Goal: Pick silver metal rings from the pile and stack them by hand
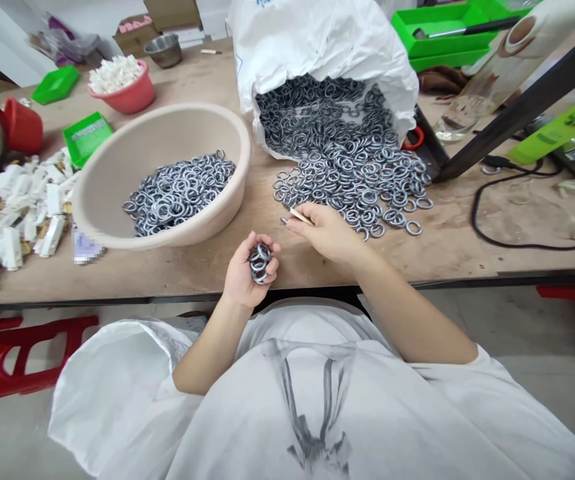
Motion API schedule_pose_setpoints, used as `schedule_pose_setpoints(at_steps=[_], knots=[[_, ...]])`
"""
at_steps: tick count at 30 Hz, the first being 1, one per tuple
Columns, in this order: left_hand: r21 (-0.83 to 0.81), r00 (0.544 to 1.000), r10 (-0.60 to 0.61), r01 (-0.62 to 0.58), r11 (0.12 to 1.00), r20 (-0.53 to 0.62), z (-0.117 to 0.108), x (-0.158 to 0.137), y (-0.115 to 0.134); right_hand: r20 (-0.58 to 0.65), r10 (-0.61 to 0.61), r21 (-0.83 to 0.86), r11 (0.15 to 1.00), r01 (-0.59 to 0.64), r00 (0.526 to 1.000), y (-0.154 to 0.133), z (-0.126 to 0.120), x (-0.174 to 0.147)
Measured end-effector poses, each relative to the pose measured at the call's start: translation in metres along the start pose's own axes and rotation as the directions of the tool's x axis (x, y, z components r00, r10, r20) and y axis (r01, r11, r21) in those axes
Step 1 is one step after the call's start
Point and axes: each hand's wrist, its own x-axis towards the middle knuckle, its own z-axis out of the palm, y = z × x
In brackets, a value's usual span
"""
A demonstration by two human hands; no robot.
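Note:
My left hand (248, 272) is curled around several grey metal rings (259, 262), just above the table's front edge. In my right hand (328, 230) a short, light wooden stick (301, 217) is pinched, with a dark ring at the fingertips. That hand is beside a loose pile of rings (352, 177) spilling from the mouth of a white sack (317, 40) lying on its side. Left of it stands a wide beige basin (95, 180) with many more rings heaped inside.
White plastic parts (12, 213) lie scattered at the left. Behind the basin are a green tray (87, 138), a red bowl (130, 100) and a steel bowl (163, 52). A dark metal bar (522, 100), a clear bottle (477, 93) and a black cable (487, 233) occupy the right side.

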Motion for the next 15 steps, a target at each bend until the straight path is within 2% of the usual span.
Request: schedule_pose_setpoints(at_steps=[2, 3, 5, 7, 10, 13, 15], knots=[[0.074, 0.998, 0.057, -0.057, 0.996, 0.0, 0.002, 0.002, -0.006, 0.047, -0.014, 0.376, 0.927, -0.005, 0.999, -0.008, 0.003, -0.015], [0.123, 0.995, 0.098, -0.098, 0.988, 0.005, 0.003, 0.002, -0.01, 0.078, -0.004, 0.503, 0.864, -0.036, 0.997, -0.013, 0.005, -0.021], [0.214, 0.983, 0.179, -0.18, 0.96, 0.025, 0.006, 0.003, -0.018, 0.14, 0.02, 0.654, 0.749, -0.107, 0.99, -0.019, 0.011, -0.03], [0.271, 0.971, 0.234, -0.237, 0.933, 0.042, 0.007, 0.002, -0.025, 0.149, 0.043, 0.721, 0.679, -0.138, 0.988, -0.022, 0.017, -0.035], [0.322, 0.956, 0.29, -0.291, 0.901, 0.052, 0.006, 0.001, -0.031, 0.077, 0.066, 0.748, 0.656, -0.101, 0.995, -0.02, 0.026, -0.038], [0.373, 0.944, 0.321, -0.327, 0.868, 0.08, 0.003, 0.0, -0.031, 0.026, 0.072, 0.729, 0.682, -0.068, 0.997, -0.016, 0.035, -0.042], [0.386, 0.949, 0.298, -0.314, 0.867, 0.101, 0.003, -0.001, -0.029, -0.051, 0.062, 0.658, 0.753, -0.013, 0.997, -0.013, 0.036, -0.044]])
